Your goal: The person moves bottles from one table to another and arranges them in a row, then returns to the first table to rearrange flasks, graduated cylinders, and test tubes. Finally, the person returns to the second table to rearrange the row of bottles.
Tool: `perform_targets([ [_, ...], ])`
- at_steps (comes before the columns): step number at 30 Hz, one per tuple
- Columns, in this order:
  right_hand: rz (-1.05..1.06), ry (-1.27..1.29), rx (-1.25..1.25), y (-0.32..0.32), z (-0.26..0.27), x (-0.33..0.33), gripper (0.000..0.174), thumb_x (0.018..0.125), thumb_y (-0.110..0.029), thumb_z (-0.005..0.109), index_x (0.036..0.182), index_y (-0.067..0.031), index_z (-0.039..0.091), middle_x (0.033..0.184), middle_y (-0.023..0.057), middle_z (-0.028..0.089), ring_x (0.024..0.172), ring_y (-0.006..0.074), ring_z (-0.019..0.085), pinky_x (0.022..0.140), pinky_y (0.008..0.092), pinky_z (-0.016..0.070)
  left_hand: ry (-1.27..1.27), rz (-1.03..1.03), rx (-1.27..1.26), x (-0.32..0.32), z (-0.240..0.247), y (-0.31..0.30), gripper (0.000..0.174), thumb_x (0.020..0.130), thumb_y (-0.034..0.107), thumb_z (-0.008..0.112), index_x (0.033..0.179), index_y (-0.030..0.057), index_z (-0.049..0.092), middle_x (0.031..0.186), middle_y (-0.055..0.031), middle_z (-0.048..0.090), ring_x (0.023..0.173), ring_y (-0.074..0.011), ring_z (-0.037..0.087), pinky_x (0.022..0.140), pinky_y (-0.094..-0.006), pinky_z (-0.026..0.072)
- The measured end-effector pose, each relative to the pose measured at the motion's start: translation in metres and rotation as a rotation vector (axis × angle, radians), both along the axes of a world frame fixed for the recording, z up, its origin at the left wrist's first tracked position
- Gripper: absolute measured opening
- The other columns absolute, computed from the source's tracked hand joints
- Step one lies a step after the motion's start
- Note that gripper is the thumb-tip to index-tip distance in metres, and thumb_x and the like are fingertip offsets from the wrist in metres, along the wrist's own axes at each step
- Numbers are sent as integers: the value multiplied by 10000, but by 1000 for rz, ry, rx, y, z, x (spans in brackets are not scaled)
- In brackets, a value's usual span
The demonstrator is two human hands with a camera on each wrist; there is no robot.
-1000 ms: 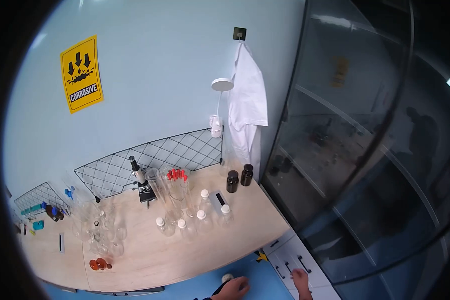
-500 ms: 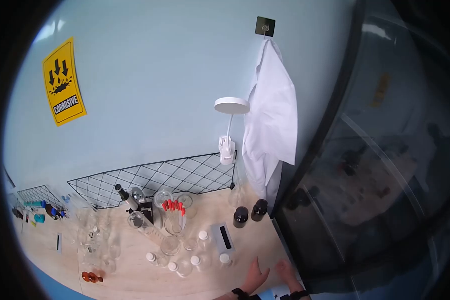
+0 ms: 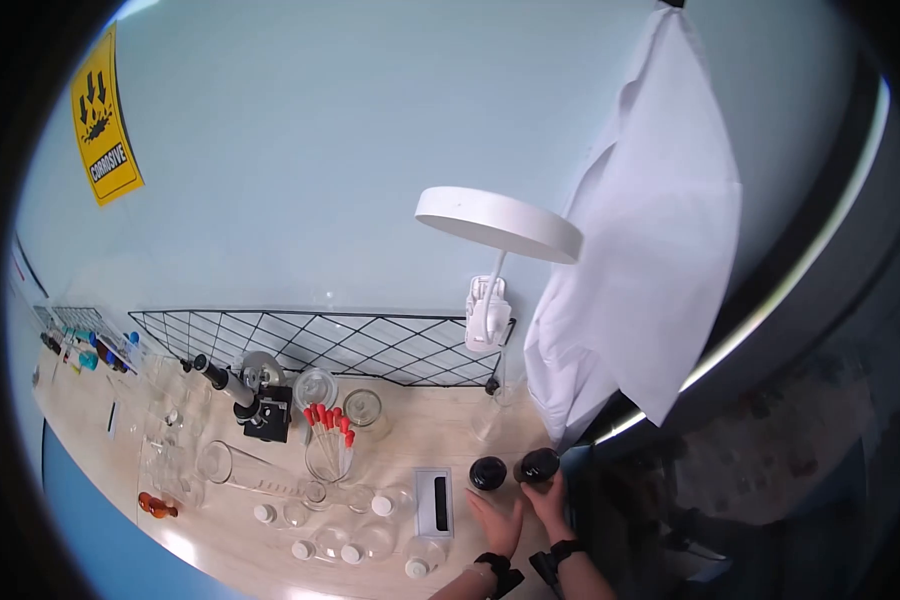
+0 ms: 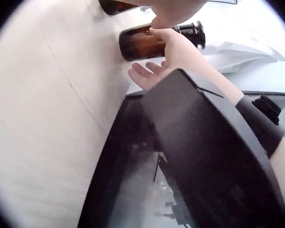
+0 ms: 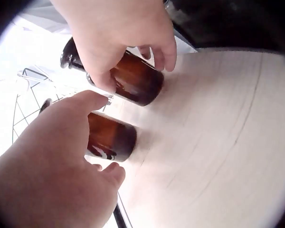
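Observation:
Two brown glass bottles with black tops, the left bottle (image 3: 487,473) and the right bottle (image 3: 540,465), stand side by side near the bench's right end. My left hand (image 3: 500,522) reaches to the left bottle, its thumb and fingers spread on either side in the right wrist view. Beside the right bottle is my right hand (image 3: 547,500). In the left wrist view its thumb lies over the brown glass (image 4: 142,42), while the other fingers (image 4: 140,73) spread loosely, apart from the bottle. Part of the left bottle is hidden behind my left hand (image 5: 52,147) in the right wrist view.
Left of the hands lie a grey panel (image 3: 433,502) and several white-capped clear bottles (image 3: 375,540). Red-topped droppers (image 3: 328,418), a microscope (image 3: 255,405) and glassware stand farther left. A white lamp (image 3: 500,222) and hanging coat (image 3: 660,220) are behind; a dark glass cabinet (image 3: 750,480) borders the right.
Both hands have risen from below the bench edge and moved forward to the two brown bottles. The head view has come closer to the bench and lamp.

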State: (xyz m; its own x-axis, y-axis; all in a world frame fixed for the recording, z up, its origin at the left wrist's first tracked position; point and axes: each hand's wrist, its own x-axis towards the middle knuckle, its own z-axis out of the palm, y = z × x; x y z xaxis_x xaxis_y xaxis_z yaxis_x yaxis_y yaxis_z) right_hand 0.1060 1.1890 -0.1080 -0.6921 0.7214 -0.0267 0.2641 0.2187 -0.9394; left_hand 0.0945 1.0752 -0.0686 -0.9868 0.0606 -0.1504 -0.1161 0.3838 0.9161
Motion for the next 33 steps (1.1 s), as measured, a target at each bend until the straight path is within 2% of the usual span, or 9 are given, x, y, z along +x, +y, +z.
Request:
perform_targets([
  [4, -6, -23, -9, 5, 7, -21, 734, 550, -161, 824, 1158, 9, 450, 1092, 150, 564, 1002, 249, 562, 881, 344, 432, 48, 142, 15, -28, -13, 10, 1078, 637, 258, 772, 1360, -106, 59, 1354, -307, 262, 1271, -405, 264, 1057, -429, 211],
  [10, 39, 1, 21, 13, -6, -25, 649, 522, -187, 835, 1055, -5, 513, 1001, 128, 600, 938, 249, 589, 849, 353, 449, 186, 203, 34, -42, -41, 8, 859, 579, 219, 810, 1273, -13, 360, 1183, -216, 480, 1109, -378, 444, 952, -422, 348],
  [14, -34, -42, -13, 13, -28, -16, 657, 515, -182, 835, 1063, -15, 514, 1002, 126, 599, 933, 246, 590, 853, 353, 448, 143, 162, 74, -40, -32, 7, 762, 573, 210, 812, 1202, 7, 434, 1148, -199, 504, 1083, -369, 471, 927, -413, 378],
  [20, -86, -28, -96, 9, 0, 1, 717, 531, -117, 832, 1135, 0, 462, 1093, 122, 555, 1004, 236, 553, 888, 353, 434, -14, 114, 358, -16, -26, 6, 762, 589, 214, 815, 1205, -23, 432, 1180, -211, 502, 1098, -344, 496, 932, -382, 397],
  [25, -218, 200, -271, 20, 2, 13, 700, 548, -80, 840, 1139, 9, 474, 1101, 102, 537, 991, 219, 535, 897, 348, 428, 101, -10, 326, 16, 14, -2, 721, 599, 199, 804, 1193, -5, 451, 1112, -193, 561, 1060, -323, 540, 893, -375, 432],
  [26, -171, 124, -135, 33, -12, 21, 708, 541, -95, 847, 1138, 8, 481, 1100, 103, 539, 994, 222, 532, 898, 355, 427, 97, -43, 362, 24, 24, -5, 702, 607, 201, 795, 1191, 4, 457, 1125, -201, 551, 1064, -334, 536, 890, -370, 436],
  [28, -166, 111, -172, 20, 34, 25, 737, 518, -108, 840, 1148, 10, 477, 1082, 104, 546, 988, 228, 535, 904, 358, 422, 46, -96, 434, 43, 44, -17, 716, 595, 141, 795, 1202, -2, 443, 1121, -176, 556, 1047, -304, 554, 886, -374, 448],
  [31, -13, 74, 147, 4, 88, 37, 711, 532, -151, 786, 1149, 28, 481, 1078, 116, 553, 994, 219, 545, 905, 356, 424, 123, -196, 491, 64, 77, -48, 692, 589, 141, 811, 1172, -4, 467, 1087, -149, 583, 1008, -256, 584, 876, -343, 461],
  [33, 45, 126, 121, -18, 111, 51, 634, 555, -134, 766, 1114, 27, 515, 1051, 112, 570, 982, 211, 559, 895, 348, 432, 299, -169, 512, 79, 122, -87, 530, 632, 217, 751, 1084, 38, 538, 995, -163, 602, 894, -308, 595, 770, -373, 476],
])
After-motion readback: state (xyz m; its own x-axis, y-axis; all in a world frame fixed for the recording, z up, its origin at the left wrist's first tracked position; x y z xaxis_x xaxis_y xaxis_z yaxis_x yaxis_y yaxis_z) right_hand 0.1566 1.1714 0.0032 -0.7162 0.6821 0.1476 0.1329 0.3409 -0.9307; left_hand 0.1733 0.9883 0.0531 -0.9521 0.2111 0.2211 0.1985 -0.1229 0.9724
